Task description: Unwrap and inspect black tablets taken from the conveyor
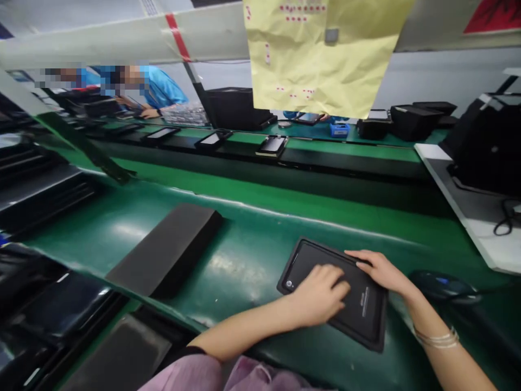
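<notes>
Okay so, starting at the fingertips: on the left hand (pixel 319 296) they're curled in and bunched close together over the back of a dark tablet (pixel 356 320), and with the blur I can't tell from my end whether they pinch anything or just brush the surface. Right hand (pixel 385 271) reads easier, fingers stretched along the far edge of the black tray (pixel 378 341), with what looks like the thumb a little apart below them. Tablet lies back up inside that tray's raised rim, camera lens (pixel 289 283) at its left end, printed text toward the right. Doing this well, imo: let the right hand brace the rim lightly so the tray doesn't skate on the glossy green bench (pixel 228 277), use soft pads instead of nails on the left, and stay off the lens. Pose-wise, the left forearm comes across low from the left, palm down, while the right one angles up from the lower right corner, pale bands (pixel 437 339) at the wrist. Further out I've got a mouse (pixel 443 285) just beside that wrist, a dark block (pixel 165 247) well apart on the left, and a co-worker in blue (pixel 165 87) beyond the line
</notes>
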Tool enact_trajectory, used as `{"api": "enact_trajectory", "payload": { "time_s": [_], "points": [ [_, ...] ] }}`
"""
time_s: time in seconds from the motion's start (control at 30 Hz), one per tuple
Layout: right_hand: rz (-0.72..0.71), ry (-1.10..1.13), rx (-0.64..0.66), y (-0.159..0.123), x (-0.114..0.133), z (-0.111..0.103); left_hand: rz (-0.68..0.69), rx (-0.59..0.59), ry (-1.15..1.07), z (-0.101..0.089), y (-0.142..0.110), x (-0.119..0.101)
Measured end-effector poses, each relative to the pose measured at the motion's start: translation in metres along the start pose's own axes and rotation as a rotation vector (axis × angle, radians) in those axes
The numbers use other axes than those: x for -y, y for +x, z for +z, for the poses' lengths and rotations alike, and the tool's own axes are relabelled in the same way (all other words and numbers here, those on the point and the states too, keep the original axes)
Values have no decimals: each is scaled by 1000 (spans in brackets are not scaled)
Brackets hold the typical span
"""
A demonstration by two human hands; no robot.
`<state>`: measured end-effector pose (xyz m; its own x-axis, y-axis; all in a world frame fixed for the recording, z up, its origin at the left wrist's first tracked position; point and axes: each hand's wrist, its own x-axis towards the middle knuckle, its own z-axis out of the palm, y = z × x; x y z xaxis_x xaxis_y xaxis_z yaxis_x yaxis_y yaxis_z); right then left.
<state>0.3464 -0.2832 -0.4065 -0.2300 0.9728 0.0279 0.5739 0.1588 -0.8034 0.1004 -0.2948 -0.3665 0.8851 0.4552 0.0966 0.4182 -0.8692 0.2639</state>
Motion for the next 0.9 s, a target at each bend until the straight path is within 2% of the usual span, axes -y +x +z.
{"api": "enact_trajectory", "payload": {
  "time_s": [0.07, 0.13, 0.27, 0.37, 0.43, 0.53, 0.63, 0.7, 0.77, 0.83, 0.9],
  "points": [
    [-18, -146, -86, 5, 7, 3, -192, -24, -25, 2, -9, 17],
    [-38, -275, -140, 6, 17, 17, -322, -21, -81, 9, -22, 31],
    [-57, -474, -150, 0, 38, 53, -435, -23, -222, 23, -44, 41],
    [-28, -568, -163, 1, 45, 65, -487, -71, -316, 29, -48, 37],
    [-9, -591, -154, 7, 45, 63, -516, -119, -384, 32, -45, 35],
    [-10, -567, -102, 18, 51, 47, -555, -216, -512, 36, -42, 35],
    [-60, -511, -44, 16, 73, 26, -622, -355, -678, 38, -46, 36],
    [-140, -501, -68, 7, 97, 15, -688, -456, -801, 36, -51, 39],
    [-318, -567, -169, -3, 118, 11, -773, -532, -918, 29, -54, 44],
    [-532, -678, -303, -11, 129, 18, -861, -553, -1024, 20, -54, 53],
    [-706, -767, -364, -15, 125, 34, -923, -531, -1116, 12, -51, 64]
  ]
}}
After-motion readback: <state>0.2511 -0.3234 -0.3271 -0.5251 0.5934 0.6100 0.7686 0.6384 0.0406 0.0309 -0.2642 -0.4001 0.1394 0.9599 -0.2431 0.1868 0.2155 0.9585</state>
